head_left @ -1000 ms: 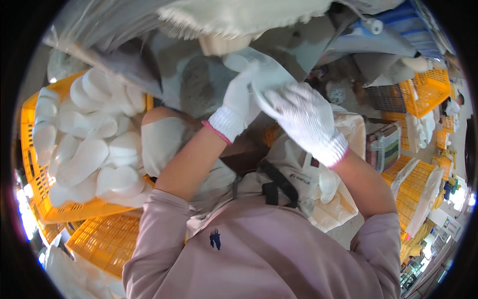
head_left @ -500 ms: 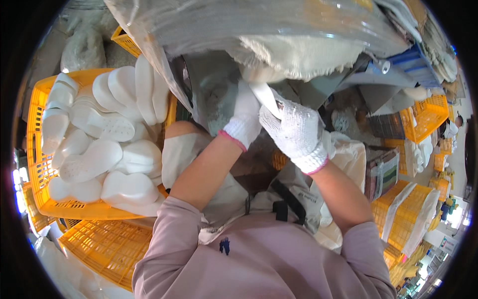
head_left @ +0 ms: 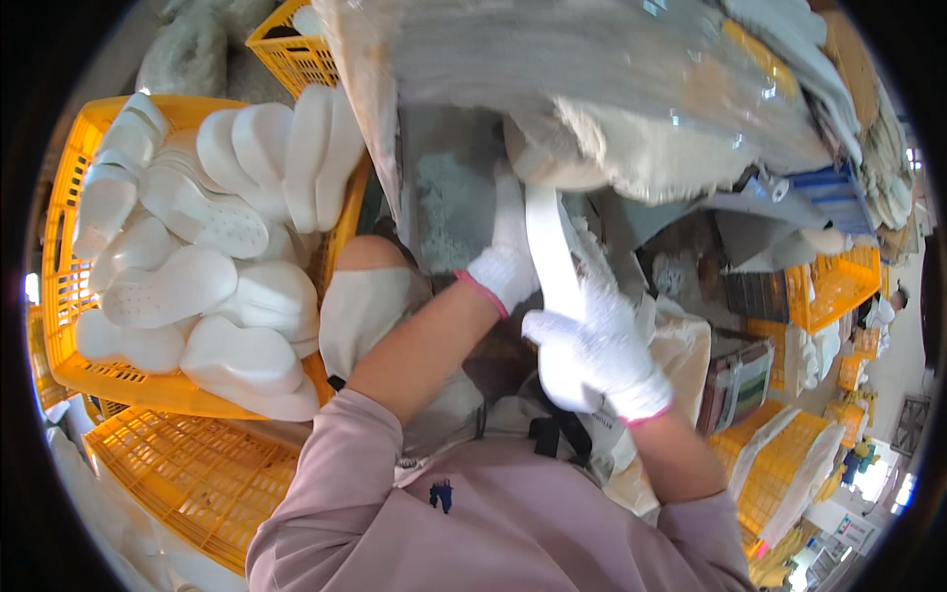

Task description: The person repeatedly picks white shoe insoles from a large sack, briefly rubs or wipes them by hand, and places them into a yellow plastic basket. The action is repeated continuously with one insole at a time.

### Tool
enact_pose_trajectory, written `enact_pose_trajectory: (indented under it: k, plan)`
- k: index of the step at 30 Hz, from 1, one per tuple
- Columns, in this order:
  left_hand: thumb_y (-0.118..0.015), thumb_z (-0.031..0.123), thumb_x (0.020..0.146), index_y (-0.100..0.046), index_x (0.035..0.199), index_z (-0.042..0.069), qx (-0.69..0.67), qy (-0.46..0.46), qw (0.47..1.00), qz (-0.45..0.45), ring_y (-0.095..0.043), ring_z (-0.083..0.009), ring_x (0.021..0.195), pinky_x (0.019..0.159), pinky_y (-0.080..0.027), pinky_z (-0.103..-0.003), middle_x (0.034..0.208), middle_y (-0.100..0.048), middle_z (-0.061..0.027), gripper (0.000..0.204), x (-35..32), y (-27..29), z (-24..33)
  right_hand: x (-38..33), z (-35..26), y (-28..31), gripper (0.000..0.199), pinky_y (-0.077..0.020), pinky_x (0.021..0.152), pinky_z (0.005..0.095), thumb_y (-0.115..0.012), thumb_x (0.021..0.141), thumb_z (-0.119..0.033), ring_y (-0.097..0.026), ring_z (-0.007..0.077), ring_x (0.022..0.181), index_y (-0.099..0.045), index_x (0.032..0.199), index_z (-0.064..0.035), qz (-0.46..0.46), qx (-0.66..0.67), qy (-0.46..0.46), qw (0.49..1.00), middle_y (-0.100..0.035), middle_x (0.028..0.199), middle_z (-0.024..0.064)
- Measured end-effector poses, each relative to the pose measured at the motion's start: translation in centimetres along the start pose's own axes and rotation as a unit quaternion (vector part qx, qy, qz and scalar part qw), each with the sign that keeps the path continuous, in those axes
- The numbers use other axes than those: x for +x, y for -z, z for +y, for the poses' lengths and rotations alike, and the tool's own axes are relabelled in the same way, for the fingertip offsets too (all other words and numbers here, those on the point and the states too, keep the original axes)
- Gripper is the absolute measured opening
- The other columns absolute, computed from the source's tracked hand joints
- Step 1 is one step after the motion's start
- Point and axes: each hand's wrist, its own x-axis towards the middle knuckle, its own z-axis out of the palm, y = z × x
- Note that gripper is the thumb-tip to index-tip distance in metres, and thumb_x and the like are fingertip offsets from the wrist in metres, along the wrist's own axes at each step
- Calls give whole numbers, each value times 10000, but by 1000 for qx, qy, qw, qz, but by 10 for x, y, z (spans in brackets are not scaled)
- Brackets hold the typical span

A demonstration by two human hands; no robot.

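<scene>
A long white shoe sole (head_left: 554,252), seen nearly edge-on, extends from below a cream round wheel with a frayed, cloth-like rim (head_left: 552,168) down toward my body. My right hand (head_left: 602,350), in a white knitted glove and smeared by motion, is closed round the sole's nearer part, thumb toward the left. On the sole's left side, my gloved left hand (head_left: 508,259) reaches up to its far end, close under the wheel. The left fingertips are partly hidden there. Whether the sole touches the wheel, I cannot tell.
At left, a yellow crate (head_left: 74,257) holds many white soles, some with small holes. Another yellow crate (head_left: 197,483) lies below it. Grey plastic sheeting (head_left: 473,59) hangs over the machine ahead. More yellow crates (head_left: 838,286) stand at right, beside a white sack (head_left: 681,365).
My right hand has come nearer my body and turned, and more of the sole now shows between the hands. My left hand has shifted slightly right. The whole view has tilted a little.
</scene>
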Motion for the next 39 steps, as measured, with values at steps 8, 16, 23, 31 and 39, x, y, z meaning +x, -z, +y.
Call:
enact_pose_trajectory:
  k: [8,16,23,31,39]
  plan:
    - [-412,769,977,-580,1324,53,16,-158,985,-65,-670,-395,970,803,-564,-553,1104,-656,-248,813,-15,-14,-10,-26,-23,-1,442,-556,868,462,-699,904,-207,-682,390,1032,-608,1271,20,-12,65,-80,995,-666,1167,230]
    - [-427,652,1024,-585,1323,46,53,-167,984,-35,-677,-350,1005,850,-564,-503,1127,-671,-216,693,-14,0,13,-31,-17,-23,354,-592,752,444,-840,843,-229,-733,386,828,-731,1133,-58,176,-38,25,983,-751,934,158]
    - [-441,549,1065,-589,1323,40,110,-175,978,5,-683,-312,1036,892,-565,-461,1147,-685,-188,589,1,6,35,2,-11,-19,404,-607,776,439,-851,827,-301,-755,375,852,-727,1110,-39,169,-55,-36,983,-765,971,188]
    - [-457,431,1112,-594,1322,33,243,-258,935,-6,-691,-267,1072,939,-565,-411,1169,-701,-156,471,-9,18,18,-2,3,-27,438,-599,720,448,-885,804,-339,-756,384,785,-741,1070,-22,267,-21,-24,963,-760,855,185]
    - [-421,431,1131,-617,1309,50,46,-313,946,-76,-682,-280,1120,1007,-551,-407,1230,-707,-129,464,-3,29,-21,24,16,-43,453,-601,722,441,-861,850,-440,-752,394,797,-778,1003,-22,249,-72,-50,965,-767,867,190]
